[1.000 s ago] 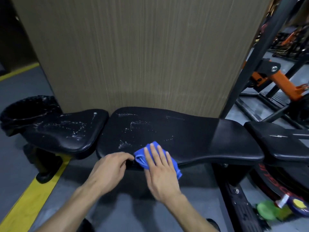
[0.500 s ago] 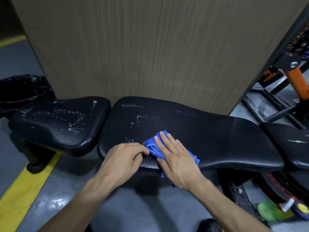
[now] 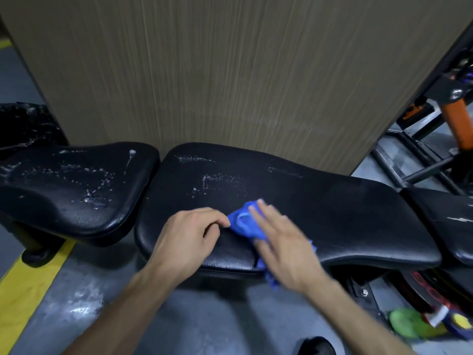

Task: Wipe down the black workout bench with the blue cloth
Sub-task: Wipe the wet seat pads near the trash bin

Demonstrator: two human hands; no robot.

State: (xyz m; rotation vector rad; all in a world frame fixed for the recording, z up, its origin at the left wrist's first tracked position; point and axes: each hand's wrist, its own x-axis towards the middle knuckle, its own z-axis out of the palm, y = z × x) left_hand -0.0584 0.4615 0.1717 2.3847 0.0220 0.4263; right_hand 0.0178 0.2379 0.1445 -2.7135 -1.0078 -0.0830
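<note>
Since half a second ago the right hand [image 3: 284, 242] has slid the blue cloth [image 3: 244, 222] a little toward the right along the bench [image 3: 345, 213], and it is blurred with motion. Its fingers lie straight and flat, pressing the cloth onto the black pad near the front edge; part of the cloth hangs over that edge below the palm. Just beside it, the left hand [image 3: 189, 234] rests on the pad with fingers curled under, its fingertips touching the cloth's left corner. White streaks and droplets mark the pad beyond the hands and also the separate seat pad [image 3: 76, 190] to the left. Behind stands a wood-grain panel [image 3: 230, 73]; a yellow floor stripe [image 3: 23, 290] runs at lower left.
</note>
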